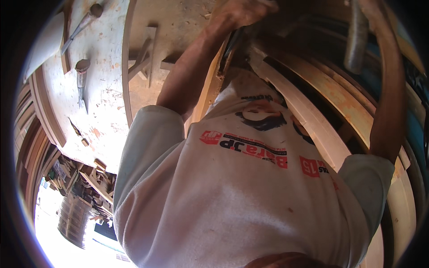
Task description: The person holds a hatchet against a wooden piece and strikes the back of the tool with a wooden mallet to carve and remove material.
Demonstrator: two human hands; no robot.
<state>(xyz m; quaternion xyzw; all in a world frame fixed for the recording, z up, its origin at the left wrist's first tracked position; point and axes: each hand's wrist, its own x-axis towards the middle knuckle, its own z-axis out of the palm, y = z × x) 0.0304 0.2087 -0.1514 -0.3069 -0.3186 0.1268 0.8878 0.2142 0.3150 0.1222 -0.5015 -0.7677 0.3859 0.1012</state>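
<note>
My left hand (241, 13) is at the top middle with its fingers curled; what they close on, if anything, is hidden. Just below it, a dark narrow piece (234, 41) lies against a notched wooden board (212, 82). My right hand (372, 8) is at the top right, partly cut off by the frame's edge. A thick grey cylindrical tool (356, 44), blurred, hangs beside that hand. Its upper end leaves the picture, and it appears to be in my grip. The two hands are well apart, on either side of pale wooden lengths (308, 102).
On the whitish bench (105, 89) at left lie a chisel with a round handle end (82, 80), another similar tool (80, 29) and a small dark tool (78, 131). Wood pieces (144, 58) rest nearer the middle. Offcuts (96, 187) and a metal drum (75, 219) stand lower left.
</note>
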